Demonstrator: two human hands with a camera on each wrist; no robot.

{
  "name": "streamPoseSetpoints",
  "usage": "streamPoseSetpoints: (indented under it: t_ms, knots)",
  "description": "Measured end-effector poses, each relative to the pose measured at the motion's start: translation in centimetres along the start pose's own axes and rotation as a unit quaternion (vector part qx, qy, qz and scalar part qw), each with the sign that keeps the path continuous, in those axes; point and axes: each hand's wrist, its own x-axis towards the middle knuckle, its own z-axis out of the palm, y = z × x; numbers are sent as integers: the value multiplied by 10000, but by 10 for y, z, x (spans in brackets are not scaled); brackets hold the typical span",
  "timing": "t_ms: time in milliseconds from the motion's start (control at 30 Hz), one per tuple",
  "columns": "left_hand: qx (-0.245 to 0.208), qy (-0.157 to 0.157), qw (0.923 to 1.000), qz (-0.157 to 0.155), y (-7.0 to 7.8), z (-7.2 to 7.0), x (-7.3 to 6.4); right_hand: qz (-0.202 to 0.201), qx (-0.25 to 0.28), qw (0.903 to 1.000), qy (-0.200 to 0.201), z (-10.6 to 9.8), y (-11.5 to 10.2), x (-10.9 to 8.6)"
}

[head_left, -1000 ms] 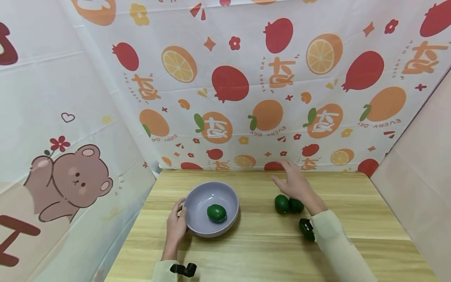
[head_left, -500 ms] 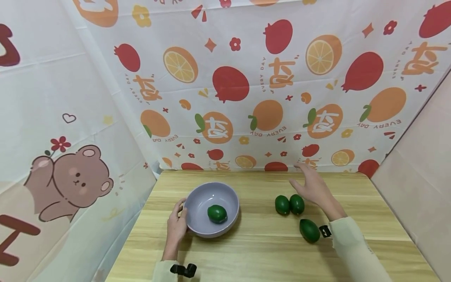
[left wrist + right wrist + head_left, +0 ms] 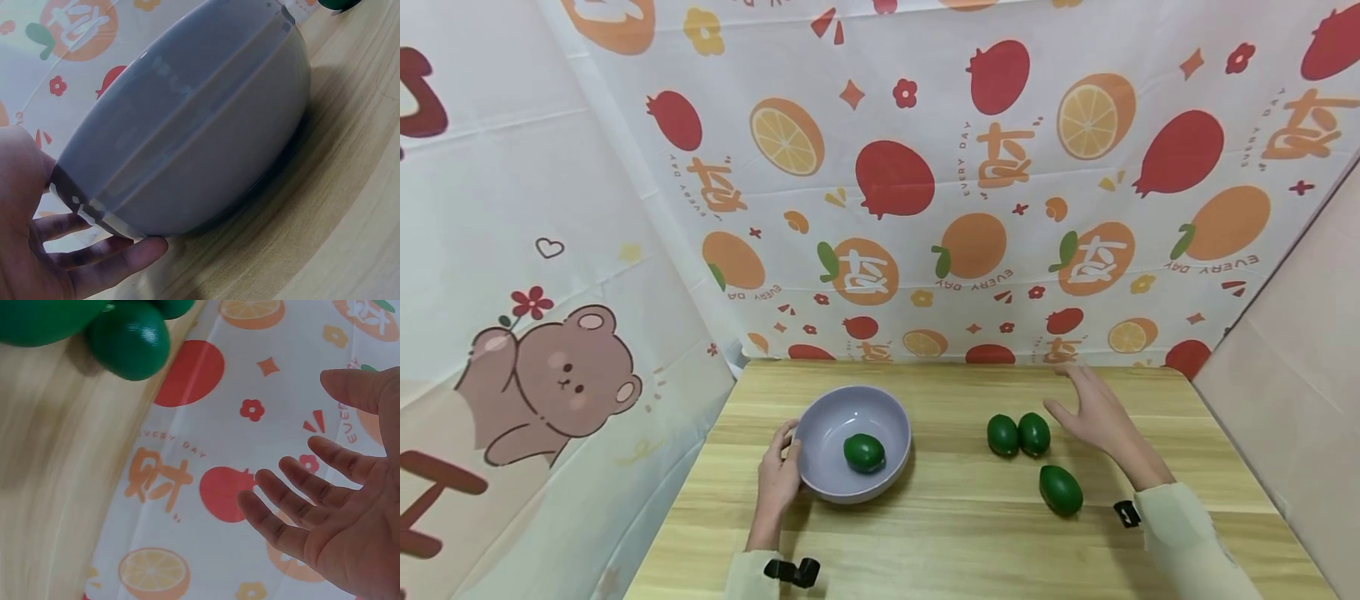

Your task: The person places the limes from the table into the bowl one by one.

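Note:
A grey-purple bowl [image 3: 853, 400] stands on the left half of the table, one dark green lime [image 3: 864, 452] lying inside it. At its left side my left hand [image 3: 778, 475] grips the wall, thumb up near the rim; the left wrist view shows the fingers bent under the bowl's outer side. My right hand [image 3: 1097, 417] is raised over the right half of the table, fingers spread and holding nothing. Left of it, two limes [image 3: 1003, 436] sit side by side, with a third lime [image 3: 1061, 490] nearer the front. In the right wrist view, limes [image 3: 128, 340] appear at upper left.
The wooden table [image 3: 947, 533] backs onto a hanging cloth [image 3: 955, 167] printed with fruit. A cloth with a bear [image 3: 565, 375] hangs on the left, and a plain pale panel [image 3: 1300, 350] borders the right. A black strap device [image 3: 792, 572] is on the left wrist.
My right hand has moved right and slightly toward me, away from the pair of limes, uncovering the right one and the front lime. The left hand and bowl have stayed put.

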Motion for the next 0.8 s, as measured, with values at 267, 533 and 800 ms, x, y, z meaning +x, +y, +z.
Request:
streamPoseSetpoints:
  t_ms: [267,533,800]
  knots:
    - [50,-102,9999,-98,1,1,1,128,-41,9997,-192,7,13,-15]
    - [16,-6,10000,-50,1,3,-1,245,-37,9987,-435,19,20,-35]
    - [52,8,9999,-111,-1,3,-3,222,-37,9984,-527,32,22,-51]
